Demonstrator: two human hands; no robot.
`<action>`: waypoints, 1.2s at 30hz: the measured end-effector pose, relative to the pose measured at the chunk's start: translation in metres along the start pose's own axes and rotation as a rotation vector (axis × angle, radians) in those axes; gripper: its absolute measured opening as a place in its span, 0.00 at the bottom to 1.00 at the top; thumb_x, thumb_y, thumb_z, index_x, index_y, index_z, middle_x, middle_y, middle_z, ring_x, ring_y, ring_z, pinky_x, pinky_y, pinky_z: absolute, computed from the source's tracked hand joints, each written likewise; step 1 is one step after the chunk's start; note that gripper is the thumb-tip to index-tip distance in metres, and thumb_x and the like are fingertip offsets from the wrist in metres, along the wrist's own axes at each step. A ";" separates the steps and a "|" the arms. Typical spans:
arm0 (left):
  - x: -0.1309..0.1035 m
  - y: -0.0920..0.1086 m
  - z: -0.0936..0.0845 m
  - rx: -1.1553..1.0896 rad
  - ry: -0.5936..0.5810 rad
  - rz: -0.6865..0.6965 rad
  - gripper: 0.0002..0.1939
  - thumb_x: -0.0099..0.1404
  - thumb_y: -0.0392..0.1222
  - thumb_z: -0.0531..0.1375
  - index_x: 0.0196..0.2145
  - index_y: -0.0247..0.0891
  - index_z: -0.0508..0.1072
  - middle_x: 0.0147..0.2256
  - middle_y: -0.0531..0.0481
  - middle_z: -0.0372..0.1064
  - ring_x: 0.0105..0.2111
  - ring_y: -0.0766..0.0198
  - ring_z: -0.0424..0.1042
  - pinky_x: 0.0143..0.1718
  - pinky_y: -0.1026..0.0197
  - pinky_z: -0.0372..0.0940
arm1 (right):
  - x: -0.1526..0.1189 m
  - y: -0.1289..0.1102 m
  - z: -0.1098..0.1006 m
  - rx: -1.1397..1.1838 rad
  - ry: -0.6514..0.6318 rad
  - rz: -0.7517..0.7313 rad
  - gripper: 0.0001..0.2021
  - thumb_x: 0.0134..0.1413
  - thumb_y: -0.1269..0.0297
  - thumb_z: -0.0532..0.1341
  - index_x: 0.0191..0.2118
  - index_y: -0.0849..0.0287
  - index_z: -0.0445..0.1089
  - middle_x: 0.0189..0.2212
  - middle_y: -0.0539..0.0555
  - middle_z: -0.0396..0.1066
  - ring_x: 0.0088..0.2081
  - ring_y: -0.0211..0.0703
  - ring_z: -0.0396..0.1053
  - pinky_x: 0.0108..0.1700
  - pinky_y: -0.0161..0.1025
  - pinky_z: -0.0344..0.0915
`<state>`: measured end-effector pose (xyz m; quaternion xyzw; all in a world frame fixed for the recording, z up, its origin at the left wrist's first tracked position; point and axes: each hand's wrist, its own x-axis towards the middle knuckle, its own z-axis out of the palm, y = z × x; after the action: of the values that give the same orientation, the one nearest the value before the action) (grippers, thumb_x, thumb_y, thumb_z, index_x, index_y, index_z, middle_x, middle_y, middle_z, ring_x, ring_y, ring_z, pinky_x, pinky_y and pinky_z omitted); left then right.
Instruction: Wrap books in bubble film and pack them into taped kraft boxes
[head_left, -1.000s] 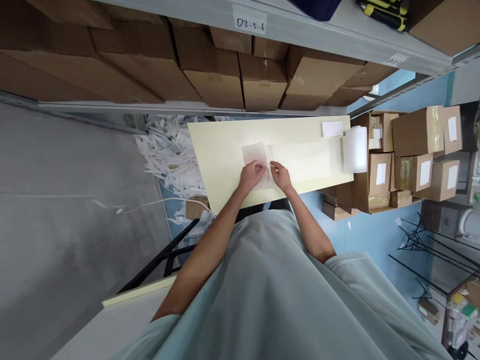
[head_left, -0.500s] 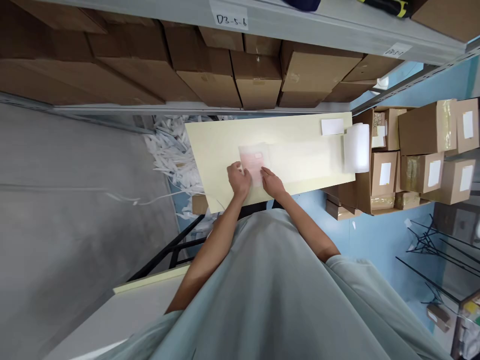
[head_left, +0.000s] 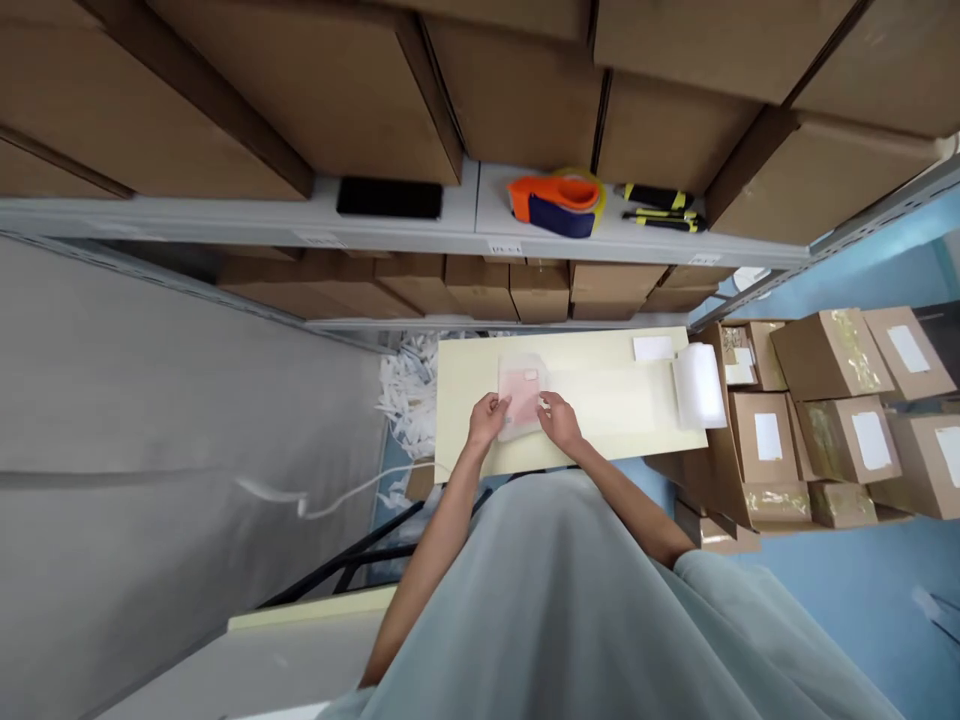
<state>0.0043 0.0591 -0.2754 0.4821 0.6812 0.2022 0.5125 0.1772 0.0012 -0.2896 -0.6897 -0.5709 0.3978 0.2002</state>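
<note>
A flat pink packet (head_left: 520,388) with a small pale label near its upper right lies on the cream board, inside a translucent wrap. My left hand (head_left: 487,420) grips its left edge, thumb on top. At its right edge, my right hand (head_left: 559,421) pinches the wrap between thumb and fingers. A pale sheet of wrapping film (head_left: 600,398) runs from the packet rightward to a white roll (head_left: 700,386) at the board's right end. What exactly is inside the wrap cannot be made out.
The cream board (head_left: 469,362) bears a white paper slip (head_left: 652,348). Above it, a shelf holds an orange tape dispenser (head_left: 559,200), cutters (head_left: 664,208), a black phone-like slab (head_left: 390,198) and cartons. Stacked cartons (head_left: 765,440) stand right; paper shreds (head_left: 409,390) lie left.
The view has tilted upward, bringing the upper shelf and its tools into sight. Both hands stay at the packet; its translucent wrap now shows more clearly around it.
</note>
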 end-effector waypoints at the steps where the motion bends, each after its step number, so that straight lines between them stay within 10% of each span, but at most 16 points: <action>1: -0.010 0.011 -0.006 -0.048 0.003 0.029 0.21 0.65 0.61 0.65 0.28 0.44 0.65 0.24 0.56 0.65 0.26 0.63 0.66 0.30 0.63 0.61 | -0.002 -0.008 -0.012 0.073 0.090 -0.060 0.20 0.75 0.67 0.55 0.63 0.60 0.76 0.66 0.66 0.75 0.62 0.50 0.78 0.64 0.47 0.76; 6: -0.057 0.063 -0.021 -0.507 -0.122 0.158 0.31 0.58 0.70 0.73 0.39 0.39 0.75 0.31 0.51 0.76 0.30 0.62 0.71 0.32 0.63 0.66 | -0.015 -0.049 -0.076 0.363 0.340 -0.244 0.13 0.66 0.54 0.69 0.50 0.54 0.76 0.66 0.63 0.72 0.72 0.59 0.67 0.74 0.54 0.65; 14: -0.087 0.115 -0.008 -0.744 -0.157 0.177 0.35 0.55 0.67 0.78 0.48 0.36 0.81 0.41 0.43 0.83 0.37 0.56 0.80 0.36 0.61 0.73 | -0.025 -0.068 -0.148 1.110 0.126 -0.015 0.30 0.45 0.48 0.82 0.47 0.50 0.68 0.40 0.49 0.80 0.40 0.45 0.79 0.42 0.38 0.75; 23: -0.078 0.111 0.011 -0.685 -0.140 0.164 0.35 0.54 0.71 0.76 0.42 0.37 0.79 0.42 0.41 0.83 0.38 0.55 0.81 0.39 0.57 0.76 | -0.016 -0.052 -0.159 1.208 0.000 0.102 0.27 0.38 0.46 0.84 0.40 0.58 0.82 0.35 0.54 0.84 0.35 0.45 0.79 0.40 0.40 0.75; 28: -0.074 0.110 0.025 -0.504 0.170 0.249 0.38 0.50 0.70 0.77 0.48 0.40 0.80 0.52 0.37 0.81 0.45 0.51 0.82 0.47 0.49 0.80 | -0.020 -0.062 -0.158 1.085 -0.048 0.025 0.27 0.43 0.42 0.82 0.43 0.58 0.84 0.36 0.55 0.85 0.36 0.48 0.80 0.40 0.40 0.74; 36: -0.084 0.125 0.020 -0.610 -0.065 0.237 0.35 0.52 0.72 0.76 0.41 0.36 0.85 0.39 0.41 0.84 0.38 0.51 0.82 0.45 0.51 0.80 | -0.015 -0.074 -0.127 0.742 -0.035 -0.187 0.25 0.54 0.36 0.73 0.37 0.56 0.85 0.35 0.55 0.84 0.37 0.50 0.80 0.41 0.42 0.75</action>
<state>0.0791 0.0389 -0.1455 0.3885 0.5116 0.4397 0.6277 0.2287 0.0291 -0.1537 -0.5082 -0.4521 0.5692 0.4619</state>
